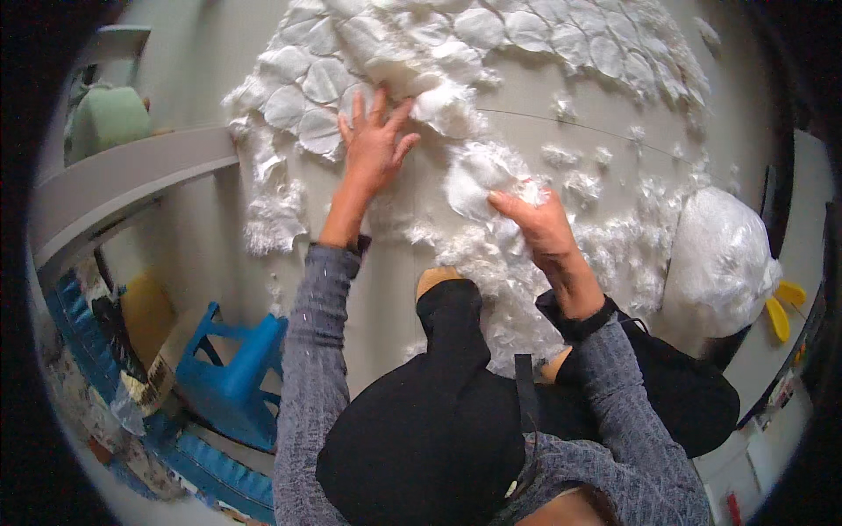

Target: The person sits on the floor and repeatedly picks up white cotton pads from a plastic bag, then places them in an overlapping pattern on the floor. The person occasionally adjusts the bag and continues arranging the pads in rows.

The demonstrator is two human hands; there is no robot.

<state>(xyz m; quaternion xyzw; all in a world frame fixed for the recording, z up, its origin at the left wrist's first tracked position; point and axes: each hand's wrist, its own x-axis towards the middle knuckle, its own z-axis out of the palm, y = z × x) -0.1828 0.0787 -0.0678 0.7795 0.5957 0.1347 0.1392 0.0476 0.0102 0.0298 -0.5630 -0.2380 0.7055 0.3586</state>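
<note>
A large sheet of white fluffy material with round pads (327,80) lies across the top of the pale surface. On its lower left edge my left hand (376,141) rests with fingers spread, gripping nothing. My right hand (536,210) pinches a white round pad (475,181) with frayed fibres between thumb and fingers; a small red spot shows near the fingertips. Beneath and beside this hand, loose white fluff (487,263) runs down between my feet. A narrow strip of the same white material (273,217) hangs off the sheet at the left.
A stuffed clear plastic bag (720,263) stands at the right, near yellow scissor-like handles (778,312). At the left are a blue plastic stool (230,368), a grey beam (138,171) and a pale green object (112,121). White tufts (582,185) lie scattered right of centre.
</note>
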